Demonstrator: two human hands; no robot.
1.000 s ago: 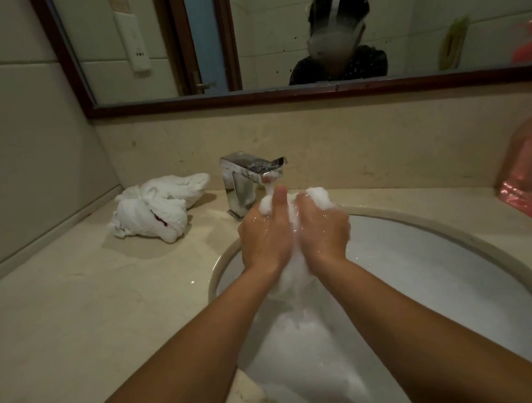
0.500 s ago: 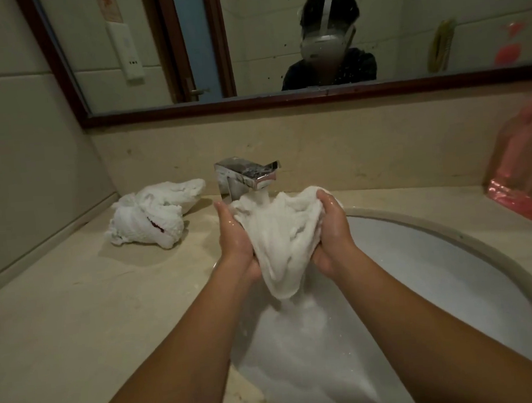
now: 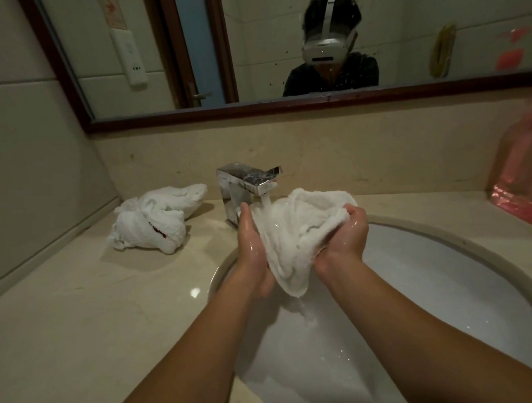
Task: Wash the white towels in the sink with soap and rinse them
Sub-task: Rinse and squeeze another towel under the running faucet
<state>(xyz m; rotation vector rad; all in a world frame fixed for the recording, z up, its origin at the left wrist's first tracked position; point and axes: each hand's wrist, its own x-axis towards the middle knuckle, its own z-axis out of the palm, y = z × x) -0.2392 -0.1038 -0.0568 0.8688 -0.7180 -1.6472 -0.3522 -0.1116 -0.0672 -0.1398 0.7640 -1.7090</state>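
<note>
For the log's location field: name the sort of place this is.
A bathroom, probably. A round white basin is set in a beige stone counter, with a square chrome tap running and a dark-framed wall mirror behind.

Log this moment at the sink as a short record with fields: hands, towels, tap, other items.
left hand: holds the towel in hand from the left
right hand: grips its right side
tap: faucet running onto that towel
sink: below the hands, water dripping in
second towel: bunched on the counter, left of the faucet
other: pink bag at right
</note>
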